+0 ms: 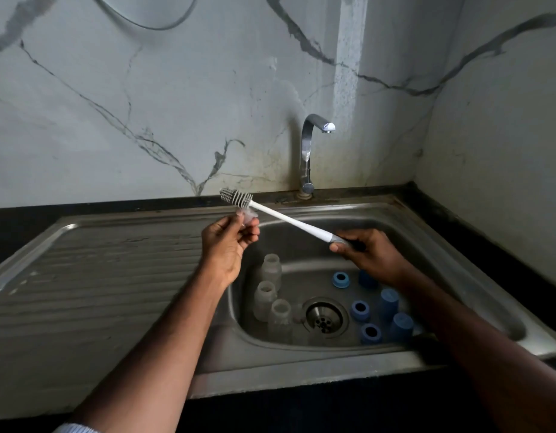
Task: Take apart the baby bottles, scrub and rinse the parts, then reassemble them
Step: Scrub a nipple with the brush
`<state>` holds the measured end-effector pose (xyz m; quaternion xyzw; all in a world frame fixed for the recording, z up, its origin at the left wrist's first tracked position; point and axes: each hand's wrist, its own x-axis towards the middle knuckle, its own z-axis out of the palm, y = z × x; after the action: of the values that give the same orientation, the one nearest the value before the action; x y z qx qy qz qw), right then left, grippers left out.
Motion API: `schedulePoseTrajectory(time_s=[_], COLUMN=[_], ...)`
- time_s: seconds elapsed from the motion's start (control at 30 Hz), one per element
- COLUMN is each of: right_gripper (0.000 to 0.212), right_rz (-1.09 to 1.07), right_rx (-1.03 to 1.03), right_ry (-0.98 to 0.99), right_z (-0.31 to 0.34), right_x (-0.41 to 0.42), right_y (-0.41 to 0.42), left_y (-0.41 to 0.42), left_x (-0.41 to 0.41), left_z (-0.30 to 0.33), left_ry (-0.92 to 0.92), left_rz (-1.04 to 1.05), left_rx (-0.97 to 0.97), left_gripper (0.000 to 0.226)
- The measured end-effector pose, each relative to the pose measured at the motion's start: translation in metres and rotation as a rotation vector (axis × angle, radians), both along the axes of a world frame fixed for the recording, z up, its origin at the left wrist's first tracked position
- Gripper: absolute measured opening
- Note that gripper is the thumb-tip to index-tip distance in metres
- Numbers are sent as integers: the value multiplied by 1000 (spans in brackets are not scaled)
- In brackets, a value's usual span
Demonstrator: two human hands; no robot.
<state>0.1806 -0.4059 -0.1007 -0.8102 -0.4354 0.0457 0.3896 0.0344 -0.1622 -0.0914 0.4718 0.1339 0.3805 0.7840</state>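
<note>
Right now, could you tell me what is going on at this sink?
A person is washing baby bottle parts. The left hand pinches a small clear teat, and the right hand holds a bottle brush by its handle, with the bristles at the teat. In the sink, three clear bottles stand left of the drain, with blue rings and caps to its right. No water shows at the tap.
</note>
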Motion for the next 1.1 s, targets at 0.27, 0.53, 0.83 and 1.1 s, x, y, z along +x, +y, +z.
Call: schedulePoseTrajectory(time_s=[0.27, 0.53, 0.83, 1.1], right_gripper=[23, 20, 21, 28], right_rz=[5, -18, -16, -9], right_rx=[1, 4, -6, -17], right_ry=[5, 12, -2, -10], right_z=[-1, -3, -1, -4], right_x=[-2, -1, -1, 6], right_y=[-1, -2, -2, -5], left_y=[2, 7, 2, 10], left_x=[-2, -4, 0, 2], left_z=[-1, -2, -5, -7], left_ry=[-52, -192, -174, -133], left_rz=[-23, -75, -98, -67], left_rx=[-4, 9, 50, 37], left_gripper=[16, 20, 23, 14])
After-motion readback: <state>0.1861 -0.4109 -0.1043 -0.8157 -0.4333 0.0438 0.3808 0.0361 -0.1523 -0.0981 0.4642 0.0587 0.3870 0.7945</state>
